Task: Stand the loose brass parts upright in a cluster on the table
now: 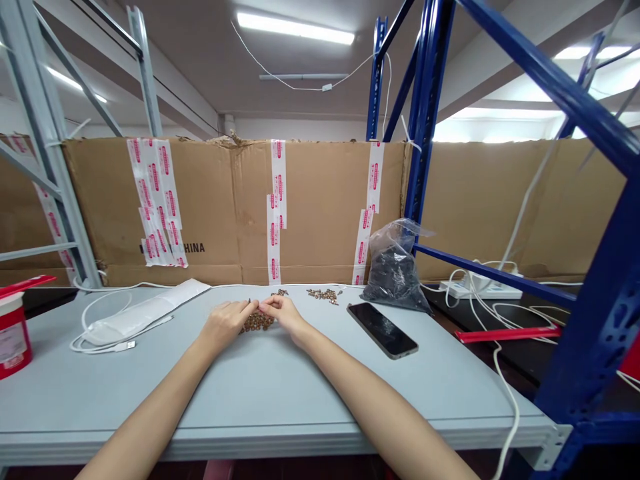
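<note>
A pile of small brass-coloured metal pieces (257, 323) lies on the grey table between my hands. My left hand (227, 322) rests at the pile's left side, thumb and fingers pinched together. From the right, my right hand (283, 313) reaches over the pile, its fingertips also pinched. The fingertips of both hands meet just above the pieces; whatever they hold is too small to make out. Behind my right hand sits a little group of similar pieces (280, 292). Another scattered group of small metal parts (324, 295) lies farther right.
A black phone (383, 330) lies right of my hands, before a clear bag of dark material (397, 270). At left are a white sleeve (145, 313), a white cable (100, 348) and a red-and-white tub (13, 337). Cardboard (320, 213) walls the table's back; blue rack posts (420, 133) stand right.
</note>
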`<state>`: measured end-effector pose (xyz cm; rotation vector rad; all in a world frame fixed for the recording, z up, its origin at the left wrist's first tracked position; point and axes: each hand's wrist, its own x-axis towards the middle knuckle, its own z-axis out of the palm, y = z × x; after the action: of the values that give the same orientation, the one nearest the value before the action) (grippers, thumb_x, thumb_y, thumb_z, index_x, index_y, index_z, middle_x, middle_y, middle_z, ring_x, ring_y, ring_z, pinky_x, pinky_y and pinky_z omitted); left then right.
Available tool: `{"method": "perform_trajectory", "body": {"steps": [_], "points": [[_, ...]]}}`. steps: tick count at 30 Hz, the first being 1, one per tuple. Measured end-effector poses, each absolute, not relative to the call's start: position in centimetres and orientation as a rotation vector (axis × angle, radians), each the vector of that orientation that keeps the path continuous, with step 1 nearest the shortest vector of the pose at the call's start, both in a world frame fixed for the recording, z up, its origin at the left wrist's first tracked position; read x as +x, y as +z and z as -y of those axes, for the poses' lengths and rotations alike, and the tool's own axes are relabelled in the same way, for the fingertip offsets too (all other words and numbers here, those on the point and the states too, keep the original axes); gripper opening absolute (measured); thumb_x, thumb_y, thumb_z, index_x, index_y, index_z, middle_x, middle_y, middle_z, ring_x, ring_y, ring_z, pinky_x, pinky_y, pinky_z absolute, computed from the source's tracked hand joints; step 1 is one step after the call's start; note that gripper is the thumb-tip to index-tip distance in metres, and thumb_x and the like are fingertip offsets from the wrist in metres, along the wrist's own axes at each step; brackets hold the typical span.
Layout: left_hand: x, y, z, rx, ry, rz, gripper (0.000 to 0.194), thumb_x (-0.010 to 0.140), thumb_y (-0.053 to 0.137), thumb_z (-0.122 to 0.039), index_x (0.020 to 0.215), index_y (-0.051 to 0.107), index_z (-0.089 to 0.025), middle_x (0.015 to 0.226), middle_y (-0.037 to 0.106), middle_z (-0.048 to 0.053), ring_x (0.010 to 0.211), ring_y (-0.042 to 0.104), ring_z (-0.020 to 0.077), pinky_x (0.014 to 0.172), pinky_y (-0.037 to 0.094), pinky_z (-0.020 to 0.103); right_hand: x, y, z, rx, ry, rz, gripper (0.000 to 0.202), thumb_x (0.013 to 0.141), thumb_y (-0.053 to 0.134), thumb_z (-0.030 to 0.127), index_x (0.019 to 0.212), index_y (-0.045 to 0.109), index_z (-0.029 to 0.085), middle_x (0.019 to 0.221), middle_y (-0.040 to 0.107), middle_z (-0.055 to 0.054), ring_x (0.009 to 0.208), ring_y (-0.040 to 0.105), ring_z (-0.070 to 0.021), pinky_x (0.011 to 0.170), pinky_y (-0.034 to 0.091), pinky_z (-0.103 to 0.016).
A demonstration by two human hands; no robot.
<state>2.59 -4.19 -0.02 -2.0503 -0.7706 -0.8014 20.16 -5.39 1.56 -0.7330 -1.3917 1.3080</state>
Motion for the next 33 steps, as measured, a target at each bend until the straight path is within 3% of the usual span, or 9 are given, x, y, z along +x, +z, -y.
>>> {"method": "perform_trajectory", "body": {"steps": [6, 13, 23, 33], "points": [[2.7, 0.2, 4.2, -2.006, -0.713, 0.755, 0.023, 0.086, 0.038, -0.01, 0.096, 0.055, -0.021, 0.065, 0.055, 0.001, 0.059, 0.051, 0.0128, 0.058, 0.032, 0.026, 20.0, 1.5, 5.4, -0.707, 1.362, 1.419, 0.042, 0.046, 0.074, 0.051, 0.065, 0.061, 0.016, 0.059, 0.056, 0.002, 0.056, 0.045, -0.0085, 0.06, 0.034, -0.024], [2.6, 0.8, 4.8, -2.026, -0.663, 0.855, 0.021, 0.087, 0.038, -0.017, 0.097, 0.055, -0.023, 0.067, 0.054, 0.002, 0.059, 0.05, 0.0136, 0.056, 0.03, 0.029, 20.6, 1.9, 6.2, -0.644, 1.391, 1.576, 0.035, 0.06, 0.068, 0.048, 0.073, 0.066, 0.016, 0.067, 0.061, -0.001, 0.056, 0.042, -0.0077, 0.058, 0.033, -0.023], [2.4, 0.6, 4.6, -2.149, -0.568, 0.8, 0.026, 0.092, 0.029, -0.024, 0.076, 0.049, -0.017, 0.063, 0.052, 0.001, 0.055, 0.048, 0.0129, 0.057, 0.032, 0.026, 21.2, 2.0, 5.6, -0.633, 1.405, 1.645, 0.03, 0.06, 0.07, 0.041, 0.074, 0.068, 0.015, 0.076, 0.067, -0.005, 0.063, 0.053, -0.0103, 0.063, 0.04, -0.025], [2.8, 0.7, 4.4, -2.128, -0.65, 0.795, 0.038, 0.094, 0.023, -0.031, 0.069, 0.048, -0.017, 0.054, 0.05, 0.0, 0.048, 0.046, 0.0114, 0.053, 0.029, 0.025, 22.0, 2.1, 4.8, -0.687, 1.263, 1.795, 0.027, 0.062, 0.069, 0.036, 0.077, 0.068, 0.014, 0.074, 0.067, -0.005, 0.066, 0.057, -0.0135, 0.066, 0.042, -0.029]]}}
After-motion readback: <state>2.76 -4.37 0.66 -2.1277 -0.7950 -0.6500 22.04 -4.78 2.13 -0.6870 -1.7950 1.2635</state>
